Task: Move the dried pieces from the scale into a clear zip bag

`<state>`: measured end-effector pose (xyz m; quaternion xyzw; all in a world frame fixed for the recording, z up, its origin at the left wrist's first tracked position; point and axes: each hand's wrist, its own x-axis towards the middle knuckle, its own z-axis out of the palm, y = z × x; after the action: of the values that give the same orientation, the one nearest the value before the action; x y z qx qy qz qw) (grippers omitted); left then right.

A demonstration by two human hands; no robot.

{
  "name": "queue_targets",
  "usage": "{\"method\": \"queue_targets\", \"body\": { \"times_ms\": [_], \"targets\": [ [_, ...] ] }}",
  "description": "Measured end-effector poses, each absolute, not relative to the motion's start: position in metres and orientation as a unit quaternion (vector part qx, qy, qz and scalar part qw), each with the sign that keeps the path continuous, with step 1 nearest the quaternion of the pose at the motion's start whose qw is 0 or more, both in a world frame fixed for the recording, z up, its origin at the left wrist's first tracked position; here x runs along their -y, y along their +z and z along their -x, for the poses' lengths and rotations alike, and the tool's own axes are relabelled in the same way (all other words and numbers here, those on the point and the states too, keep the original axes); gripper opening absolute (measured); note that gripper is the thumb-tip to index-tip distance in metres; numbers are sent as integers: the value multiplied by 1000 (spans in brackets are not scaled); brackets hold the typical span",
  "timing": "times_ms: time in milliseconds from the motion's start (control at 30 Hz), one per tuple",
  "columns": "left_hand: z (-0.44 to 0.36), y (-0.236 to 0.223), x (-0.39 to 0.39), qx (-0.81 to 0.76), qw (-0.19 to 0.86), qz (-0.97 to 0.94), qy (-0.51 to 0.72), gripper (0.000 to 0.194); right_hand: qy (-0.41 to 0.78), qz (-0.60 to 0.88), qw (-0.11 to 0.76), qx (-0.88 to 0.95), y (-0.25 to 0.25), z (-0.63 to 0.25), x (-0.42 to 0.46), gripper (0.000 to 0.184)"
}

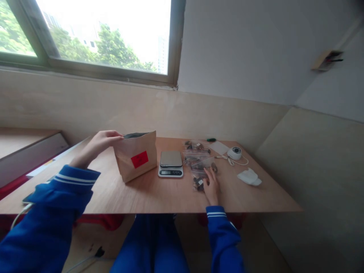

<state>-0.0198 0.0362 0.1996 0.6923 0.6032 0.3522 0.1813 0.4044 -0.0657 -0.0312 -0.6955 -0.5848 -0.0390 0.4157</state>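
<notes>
A brown paper bag [137,157] with a red label stands upright on the wooden table [159,197], its top open. My left hand [98,146] pinches the bag's upper left rim. To the right of the bag sits a small digital scale [170,163] with nothing on its plate. Several clear plastic bags of dark pieces [198,159] lie in a row right of the scale. My right hand [212,185] rests flat on the nearest of these small bags, fingers spread.
A small white round device [234,152] with a cable, a white card [218,147], a green pen [211,140] and a crumpled white tissue [249,177] lie at the table's right. The wall and window sill run close behind. A phone lies at the left edge [28,197].
</notes>
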Motion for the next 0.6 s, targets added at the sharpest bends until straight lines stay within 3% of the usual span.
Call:
{"method": "queue_targets", "body": {
  "times_ms": [133, 300, 367, 467, 600],
  "targets": [
    [30, 206, -45, -581, 262, -698, 327, 61, -60, 700, 389, 597, -32, -404, 66, 50],
    [29, 195, -39, -535, 211, -713, 402, 53, -124, 704, 409, 567, -33, -401, 66, 34],
    [21, 195, -29, -561, 144, -687, 439, 46, -152, 702, 414, 560, -30, -399, 67, 28],
    [-1, 195, 1, -564, -44, -633, 528, 35, -189, 692, 420, 556, -23, -394, 69, 22],
    [-46, 168, 63, -505, -135, -587, 619, 21, -249, 670, 443, 541, -12, -385, 74, 20]
  ]
}}
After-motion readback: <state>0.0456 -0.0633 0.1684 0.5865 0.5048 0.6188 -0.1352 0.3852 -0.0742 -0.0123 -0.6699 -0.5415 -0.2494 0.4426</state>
